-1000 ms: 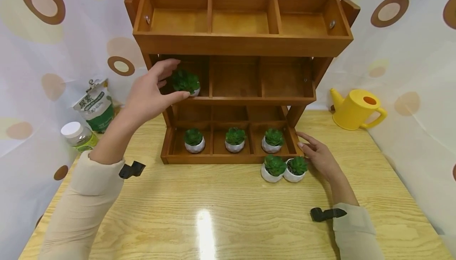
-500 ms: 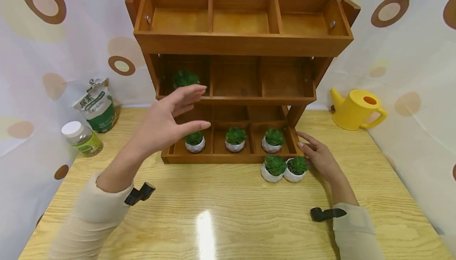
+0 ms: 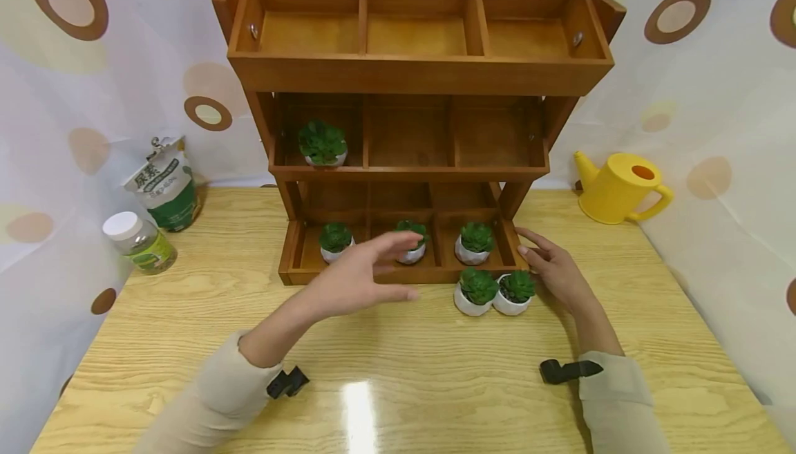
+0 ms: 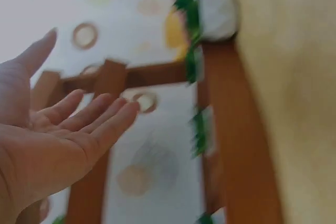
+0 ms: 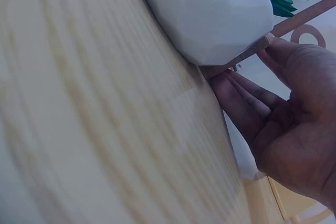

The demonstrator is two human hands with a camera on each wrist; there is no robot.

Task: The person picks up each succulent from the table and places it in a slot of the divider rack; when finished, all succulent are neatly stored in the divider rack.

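Observation:
My left hand (image 3: pixel 354 280) reaches over the table in front of the wooden shelf (image 3: pixel 417 77), fingers and thumb apart, holding nothing. It partly hides the potted succulent (image 3: pixel 412 256) in the bottom tier's middle compartment. More succulents in white pots stand there, one at left (image 3: pixel 336 240) and one at right (image 3: pixel 474 243). Another succulent (image 3: pixel 322 142) sits in the middle tier's left compartment. Two potted succulents, one (image 3: pixel 474 294) beside the other (image 3: pixel 515 294), stand on the table by the shelf's front right corner. My right hand (image 3: pixel 555 271) holds that corner between thumb and fingers.
A yellow watering can (image 3: pixel 622 188) stands at the back right. At the left are a green-and-white pouch (image 3: pixel 168 188) and a white-capped jar (image 3: pixel 141 243). The top tier (image 3: pixel 419 36) has three bare compartments. A patterned sheet hangs behind the shelf.
My left hand has left the succulent in the middle tier's left compartment and moved down and right, past the bottom tier. My right hand stays at the shelf corner.

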